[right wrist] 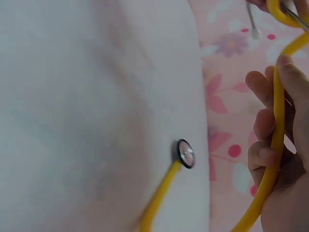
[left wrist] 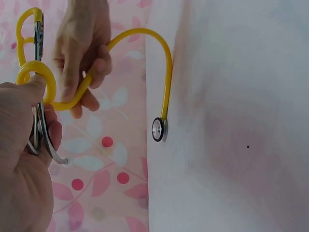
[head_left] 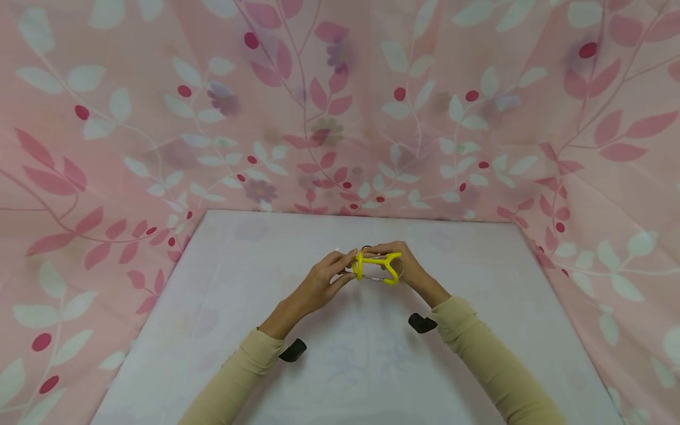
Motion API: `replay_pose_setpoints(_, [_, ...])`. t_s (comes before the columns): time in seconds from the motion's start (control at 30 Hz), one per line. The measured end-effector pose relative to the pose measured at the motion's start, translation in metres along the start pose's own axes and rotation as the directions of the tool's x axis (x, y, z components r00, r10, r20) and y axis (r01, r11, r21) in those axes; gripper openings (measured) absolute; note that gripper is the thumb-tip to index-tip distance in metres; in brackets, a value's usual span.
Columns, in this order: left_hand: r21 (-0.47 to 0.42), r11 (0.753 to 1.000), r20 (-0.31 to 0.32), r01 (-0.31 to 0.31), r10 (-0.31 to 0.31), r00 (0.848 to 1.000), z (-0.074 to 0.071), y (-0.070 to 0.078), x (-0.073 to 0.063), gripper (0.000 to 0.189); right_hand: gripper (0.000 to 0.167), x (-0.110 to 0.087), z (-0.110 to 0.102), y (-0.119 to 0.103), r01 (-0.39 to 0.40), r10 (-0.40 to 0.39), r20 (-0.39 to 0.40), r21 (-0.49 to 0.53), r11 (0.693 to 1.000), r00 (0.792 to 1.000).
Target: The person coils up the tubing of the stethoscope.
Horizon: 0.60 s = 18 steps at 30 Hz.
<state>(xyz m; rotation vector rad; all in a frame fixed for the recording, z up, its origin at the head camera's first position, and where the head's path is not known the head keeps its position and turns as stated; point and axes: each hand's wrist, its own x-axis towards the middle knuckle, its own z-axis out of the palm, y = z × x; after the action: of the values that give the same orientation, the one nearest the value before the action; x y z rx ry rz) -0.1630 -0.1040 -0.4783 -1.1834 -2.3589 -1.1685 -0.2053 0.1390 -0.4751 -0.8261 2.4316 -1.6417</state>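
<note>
A stethoscope with yellow tubing (head_left: 376, 260) is held up above the white table between both hands. The left hand (head_left: 321, 280) grips its metal ear tubes (left wrist: 45, 133), around which the tubing makes a loop (left wrist: 49, 79) near the thumb. Farther along, the right hand (head_left: 413, 270) has its fingers curled around the tubing (right wrist: 278, 108). Past that hand the tube bends over and hangs down, ending in a round, dark-rimmed chest piece (left wrist: 158, 129). The chest piece also shows in the right wrist view (right wrist: 186, 153); whether it touches the table cannot be told.
The white tabletop (head_left: 239, 260) spreads below the hands. Pink cloth (head_left: 366, 118) printed with leaves and berries surrounds its back and sides. Small black pieces (head_left: 294, 350) sit beside the sleeve cuffs.
</note>
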Motion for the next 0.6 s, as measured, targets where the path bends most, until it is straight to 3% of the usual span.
replay_pose_setpoints(0.1, [0.007, 1.0, -0.02, -0.003, 0.003, 1.0, 0.0, -0.003, 0.0, 0.067, 0.049, -0.007, 0.013, 0.003, 0.039, -0.039, -0.014, -0.008, 0.999, 0.999])
replay_pose_setpoints(0.17, [0.021, 1.0, -0.029, -0.008, 0.009, 1.0, 0.001, -0.006, 0.0, 0.067, 0.031, -0.01, 0.022, 0.004, 0.016, -0.016, -0.029, -0.014, 1.0, 0.999])
replay_pose_setpoints(0.23, [0.038, 0.999, -0.036, -0.007, 0.009, 0.999, 0.002, -0.009, -0.001, 0.067, 0.025, -0.013, 0.031, 0.002, -0.029, 0.027, -0.04, -0.044, 0.999, 0.999])
replay_pose_setpoints(0.37, [0.09, 0.995, -0.057, 0.038, -0.033, 0.998, 0.002, -0.015, -0.003, 0.065, 0.025, -0.018, 0.044, 0.001, -0.031, 0.029, -0.024, -0.062, 0.998, 0.999])
replay_pose_setpoints(0.6, [0.096, 0.989, -0.075, 0.109, -0.102, 0.992, 0.003, -0.021, -0.007, 0.06, 0.031, -0.03, 0.054, -0.003, -0.039, 0.04, 0.006, -0.129, 0.991, 0.999])
